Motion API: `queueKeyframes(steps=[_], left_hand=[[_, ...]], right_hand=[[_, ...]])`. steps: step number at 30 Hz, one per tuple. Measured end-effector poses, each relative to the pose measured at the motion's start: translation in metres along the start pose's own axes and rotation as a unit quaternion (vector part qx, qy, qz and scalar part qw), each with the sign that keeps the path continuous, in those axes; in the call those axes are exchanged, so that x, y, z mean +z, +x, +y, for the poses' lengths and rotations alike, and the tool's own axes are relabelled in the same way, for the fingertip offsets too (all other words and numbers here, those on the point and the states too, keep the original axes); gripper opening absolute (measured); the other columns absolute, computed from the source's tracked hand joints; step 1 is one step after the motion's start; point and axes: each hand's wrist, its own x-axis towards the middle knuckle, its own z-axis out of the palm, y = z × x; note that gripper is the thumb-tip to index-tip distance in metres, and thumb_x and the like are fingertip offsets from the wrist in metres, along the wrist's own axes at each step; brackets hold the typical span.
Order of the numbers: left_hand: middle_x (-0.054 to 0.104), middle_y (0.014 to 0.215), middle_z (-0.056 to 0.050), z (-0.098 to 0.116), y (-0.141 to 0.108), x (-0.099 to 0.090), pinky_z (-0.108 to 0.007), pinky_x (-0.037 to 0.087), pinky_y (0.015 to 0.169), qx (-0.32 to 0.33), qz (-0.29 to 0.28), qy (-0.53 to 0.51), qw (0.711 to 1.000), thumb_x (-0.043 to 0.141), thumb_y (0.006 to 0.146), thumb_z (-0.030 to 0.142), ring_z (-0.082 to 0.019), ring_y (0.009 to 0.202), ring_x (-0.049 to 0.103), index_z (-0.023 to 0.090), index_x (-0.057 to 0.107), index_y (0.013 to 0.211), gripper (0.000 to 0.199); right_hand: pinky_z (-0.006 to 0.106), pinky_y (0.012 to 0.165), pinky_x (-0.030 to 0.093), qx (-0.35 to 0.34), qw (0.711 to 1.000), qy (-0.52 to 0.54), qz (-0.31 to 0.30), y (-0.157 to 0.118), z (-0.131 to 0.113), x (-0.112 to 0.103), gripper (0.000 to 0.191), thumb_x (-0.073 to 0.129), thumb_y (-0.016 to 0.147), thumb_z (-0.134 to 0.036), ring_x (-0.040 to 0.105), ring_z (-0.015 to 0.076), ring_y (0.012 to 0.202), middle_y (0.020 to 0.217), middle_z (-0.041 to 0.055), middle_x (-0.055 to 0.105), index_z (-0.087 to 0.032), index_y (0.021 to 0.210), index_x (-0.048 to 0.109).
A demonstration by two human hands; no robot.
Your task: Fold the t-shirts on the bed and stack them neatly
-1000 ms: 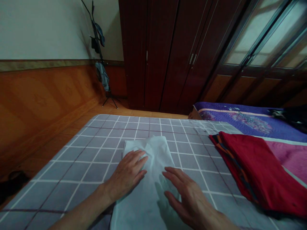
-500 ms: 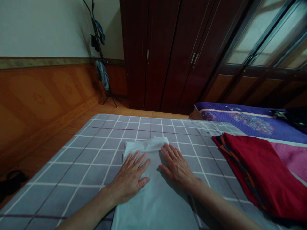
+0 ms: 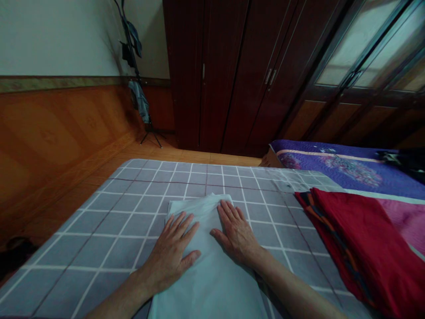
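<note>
A folded white cloth [image 3: 207, 283] lies lengthwise on the grey checked bedsheet [image 3: 116, 230], its far end a little creased. My left hand [image 3: 174, 248] rests palm down on the cloth's left edge, fingers spread and pointing away from me. Flat on the right side, near the far end, lies my right hand [image 3: 234, 230], its thumb apart and its other fingers close together. Neither hand grips anything. The near end of the cloth runs out of the bottom of the picture.
To the right, a stack of folded red cloth [image 3: 372, 248] lies on the bed. Behind it is a purple patterned cover [image 3: 318, 161]. A dark wooden wardrobe [image 3: 226, 79] and a coat stand [image 3: 133, 57] with clothes stand beyond the bed.
Both hands have shifted slightly left on the cloth. The fold line across the cloth's far end now looks smoother, with soft creases there.
</note>
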Motion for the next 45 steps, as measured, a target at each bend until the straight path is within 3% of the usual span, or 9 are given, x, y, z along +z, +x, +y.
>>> queueKeyframes(steps=[5,10,16,27,37,43,45], left_hand=[[0.035,0.148,-0.009,-0.012,0.002,0.003,-0.059,0.025,0.109,-0.081,0.008,-0.011,0.997,0.040,0.092,0.050,-0.031,0.138,0.025,0.021,0.039,0.140,0.056],[0.032,0.149,-0.010,-0.013,0.004,0.007,-0.057,0.022,0.110,-0.108,0.003,-0.009,0.994,0.040,0.092,0.050,-0.031,0.139,0.022,0.019,0.038,0.141,0.059],[0.029,0.150,-0.012,-0.010,0.004,0.006,-0.058,0.022,0.109,-0.099,-0.011,0.018,0.995,0.043,0.087,0.058,-0.034,0.139,0.020,0.018,0.038,0.141,0.067],[0.029,0.150,-0.012,-0.009,0.004,0.007,-0.057,0.023,0.109,-0.096,-0.003,0.026,0.995,0.043,0.088,0.058,-0.034,0.139,0.020,0.020,0.038,0.141,0.066],[0.024,0.152,-0.012,-0.008,0.004,0.003,-0.058,0.020,0.110,-0.106,-0.031,0.029,0.994,0.040,0.087,0.061,-0.035,0.141,0.012,0.019,0.034,0.143,0.070],[0.021,0.153,-0.012,-0.008,0.005,0.003,-0.060,0.020,0.108,-0.097,-0.032,0.027,0.994,0.045,0.086,0.059,-0.037,0.140,0.009,0.027,0.030,0.145,0.068],[0.020,0.153,-0.012,-0.008,0.005,0.004,-0.061,0.020,0.108,-0.091,-0.029,0.026,0.995,0.045,0.086,0.059,-0.038,0.140,0.008,0.028,0.031,0.144,0.067]], right_hand=[[0.051,0.111,0.021,-0.011,1.000,-0.002,-0.007,0.000,0.003,0.003,0.074,0.039,0.090,-0.058,0.017,0.0311,0.139,0.150,0.0173,0.023,-0.007,0.143,0.032],[0.053,0.110,0.021,-0.025,1.000,-0.005,-0.006,0.000,0.006,0.003,0.079,0.035,0.088,-0.064,0.016,0.0320,0.140,0.150,0.0183,0.022,-0.009,0.144,0.030],[0.055,0.109,0.020,-0.036,0.999,0.003,-0.004,0.000,0.007,0.002,0.087,0.033,0.083,-0.073,0.014,0.0348,0.139,0.151,0.0211,0.019,-0.011,0.144,0.032],[0.054,0.109,0.020,-0.035,0.999,0.008,0.009,-0.001,0.008,0.005,0.081,0.036,0.086,-0.067,0.014,0.0340,0.140,0.151,0.0202,0.020,-0.011,0.143,0.033],[0.055,0.108,0.022,-0.042,0.999,0.003,0.020,-0.001,0.008,0.006,0.080,0.038,0.086,-0.067,0.016,0.0347,0.139,0.150,0.0216,0.024,-0.011,0.143,0.034],[0.058,0.106,0.022,-0.063,0.998,0.013,0.003,-0.003,0.006,0.001,0.072,0.040,0.084,-0.068,0.013,0.0395,0.138,0.151,0.0196,0.021,-0.024,0.141,0.038],[0.057,0.107,0.022,-0.057,0.998,0.009,0.002,-0.003,0.006,0.001,0.070,0.038,0.086,-0.066,0.013,0.0390,0.139,0.151,0.0206,0.020,-0.022,0.141,0.038]])
